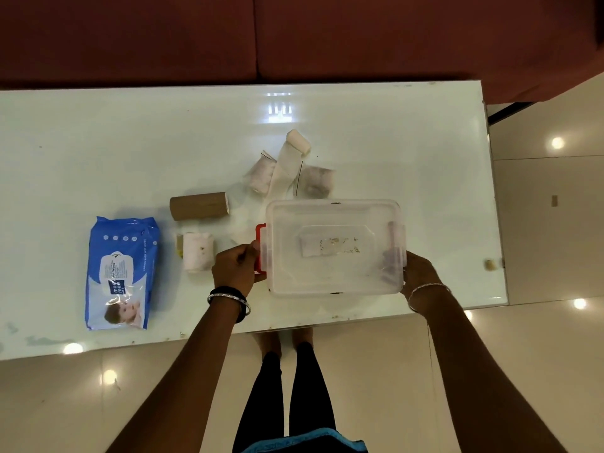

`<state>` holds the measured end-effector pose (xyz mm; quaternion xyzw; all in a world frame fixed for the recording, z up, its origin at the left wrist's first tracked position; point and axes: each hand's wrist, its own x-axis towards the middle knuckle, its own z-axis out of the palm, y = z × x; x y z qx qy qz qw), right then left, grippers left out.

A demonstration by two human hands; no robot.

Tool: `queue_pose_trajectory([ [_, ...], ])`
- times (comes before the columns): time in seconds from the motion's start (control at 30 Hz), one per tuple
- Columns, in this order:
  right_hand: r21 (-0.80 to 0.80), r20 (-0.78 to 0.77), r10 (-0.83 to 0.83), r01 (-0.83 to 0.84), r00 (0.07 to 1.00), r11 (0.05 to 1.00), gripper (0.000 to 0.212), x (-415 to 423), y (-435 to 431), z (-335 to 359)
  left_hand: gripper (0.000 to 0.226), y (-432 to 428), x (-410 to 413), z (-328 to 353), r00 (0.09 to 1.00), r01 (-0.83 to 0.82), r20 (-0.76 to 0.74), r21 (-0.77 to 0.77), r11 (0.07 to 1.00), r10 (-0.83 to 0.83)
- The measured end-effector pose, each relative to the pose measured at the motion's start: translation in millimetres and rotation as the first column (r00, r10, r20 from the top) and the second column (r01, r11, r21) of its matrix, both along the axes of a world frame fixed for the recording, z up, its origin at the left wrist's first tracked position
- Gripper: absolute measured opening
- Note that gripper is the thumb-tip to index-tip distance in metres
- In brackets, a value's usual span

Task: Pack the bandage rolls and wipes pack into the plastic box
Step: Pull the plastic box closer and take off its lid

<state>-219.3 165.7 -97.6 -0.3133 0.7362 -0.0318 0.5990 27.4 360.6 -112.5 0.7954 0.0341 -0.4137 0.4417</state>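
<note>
A clear plastic box [333, 276] with its lid on sits near the table's front edge, right of centre. My left hand [236, 268] grips the red latch [260, 248] on its left end. At the box's right end, my right hand [420, 273] holds the side clip. A blue wipes pack [121, 273] lies at the left. A brown bandage roll [198, 206] and a white roll [197, 252] lie between pack and box. Behind the box are a partly unrolled white bandage [289, 161] and two wrapped rolls [261, 173] [315, 183].
The white glass table [98, 142] ends just right of the box, with glossy floor tiles beyond. A dark red sofa [294, 37] runs along the table's far edge. A small beige object [490, 264] sits at the table's right rim.
</note>
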Motion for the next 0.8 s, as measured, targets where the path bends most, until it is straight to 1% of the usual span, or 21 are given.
queue_pose_trajectory([
  [0.03, 0.025, -0.061, -0.041, 0.042, 0.997, 0.999, 0.013, 2, -4, 5, 0.027, -1, 0, -1, 1.000, 0.000, -0.022, 0.003, 1.000, 0.000],
  [0.07, -0.005, -0.170, -0.049, 0.048, 0.984, 0.999, 0.015, 4, -9, 12, 0.028, -1, 0, -2, 0.999, -0.001, -0.040, 0.004, 1.000, 0.001],
  [0.1, -0.108, -0.319, -0.035, 0.000, 0.947, 0.994, 0.021, 9, -12, 19, 0.027, -1, 0, -2, 0.999, -0.006, -0.053, 0.002, 1.000, 0.006],
  [0.13, -0.287, -0.462, -0.054, -0.091, 0.885, 0.954, 0.026, 16, -13, 29, 0.026, -1, 0, -2, 0.998, -0.013, -0.062, -0.001, 1.000, 0.013],
  [0.17, -0.487, -0.518, -0.068, -0.229, 0.852, 0.843, 0.027, 28, -9, 40, 0.025, -1, 0, -3, 0.997, -0.020, -0.069, -0.002, 1.000, 0.020],
  [0.2, -0.645, -0.505, -0.018, -0.363, 0.863, 0.673, 0.024, 44, -2, 53, 0.023, -1, 1, -4, 0.997, -0.023, -0.073, -0.002, 1.000, 0.022],
  [0.23, -0.737, -0.477, 0.084, -0.450, 0.875, 0.504, 0.019, 62, 8, 66, 0.022, -1, 1, -4, 0.997, -0.019, -0.078, -0.002, 1.000, 0.019],
  [0.27, -0.781, -0.454, 0.211, -0.500, 0.866, 0.373, 0.015, 82, 20, 76, 0.021, -2, 1, -4, 0.997, -0.012, -0.080, -0.004, 1.000, 0.012],
  [0.3, -0.790, -0.439, 0.342, -0.538, 0.831, 0.294, 0.013, 101, 33, 82, 0.021, -2, 2, -3, 0.997, -0.006, -0.083, -0.008, 1.000, 0.006],
  [0.37, -0.728, -0.444, 0.566, -0.648, 0.695, 0.224, 0.020, 136, 60, 91, 0.019, -2, 3, -3, 0.995, -0.010, -0.104, -0.016, 1.000, 0.008],
  [0.4, -0.677, -0.470, 0.642, -0.714, 0.605, 0.177, 0.028, 150, 72, 93, 0.017, -2, 4, -3, 0.993, -0.005, -0.114, -0.018, 1.000, 0.003],
  [0.43, -0.620, -0.505, 0.701, -0.777, 0.503, 0.110, 0.037, 161, 82, 91, 0.017, -2, 5, -2, 0.993, 0.005, -0.121, -0.019, 1.000, -0.007],
  [0.53, -0.372, -0.592, 0.786, -0.926, 0.180, -0.068, 0.065, 177, 98, 76, 0.020, 0, 10, -5, 0.991, 0.086, -0.106, -0.002, 0.996, -0.086],
  [0.57, -0.289, -0.612, 0.785, -0.951, 0.096, -0.109, 0.072, 178, 100, 72, 0.022, -1, 12, -6, 0.988, 0.105, -0.113, -0.004, 0.994, -0.105],
  [0.6, -0.233, -0.624, 0.781, -0.963, 0.039, -0.138, 0.077, 179, 103, 68, 0.024, -1, 13, -7, 0.984, 0.099, -0.148, -0.019, 0.995, -0.101],
  [0.63, -0.202, -0.629, 0.777, -0.968, 0.011, -0.150, 0.079, 179, 105, 65, 0.025, -1, 14, -8, 0.977, 0.078, -0.196, -0.041, 0.996, -0.085],
  [0.7, -0.180, -0.637, 0.771, -0.974, 0.006, -0.141, 0.077, 181, 109, 63, 0.024, -1, 15, -10, 0.966, 0.054, -0.247, -0.076, 0.996, -0.072],
  [0.8, -0.133, -0.666, 0.745, -0.979, -0.029, -0.157, 0.076, 189, 110, 63, 0.020, 1, 17, -12, 0.968, 0.069, -0.236, -0.100, 0.993, -0.091],
])
